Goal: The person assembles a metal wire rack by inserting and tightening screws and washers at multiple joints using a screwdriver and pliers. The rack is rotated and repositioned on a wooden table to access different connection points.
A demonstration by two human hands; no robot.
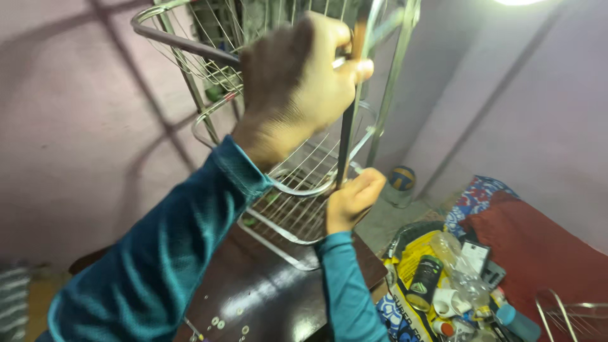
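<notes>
Nearest the camera, the left hand [297, 82] is raised high, its teal sleeve [158, 253] filling the lower left, and its grip is closed around a tool with an orange-brown handle [359, 31] held against the top of a steel upright [347, 139]. That upright belongs to a tiered wire rack [285, 202], which stands on the dark brown worktop [266, 291] towards its far edge, close to the pale wall. Lower down, the right hand [351, 199] is wrapped tightly about the same upright where it meets the rim of the lower wire basket [304, 190], so the post is steadied from below. Small washers or nuts [218, 323] are scattered near the near edge of the worktop. Beyond its right edge, a yellow bag [411, 266], a dark can [425, 275] and small bottles are heaped beside a red cloth [538, 253]. A joint high on the upright is judged to be under fastening; the next move would call for a steady lower hold while the tool is turned.
</notes>
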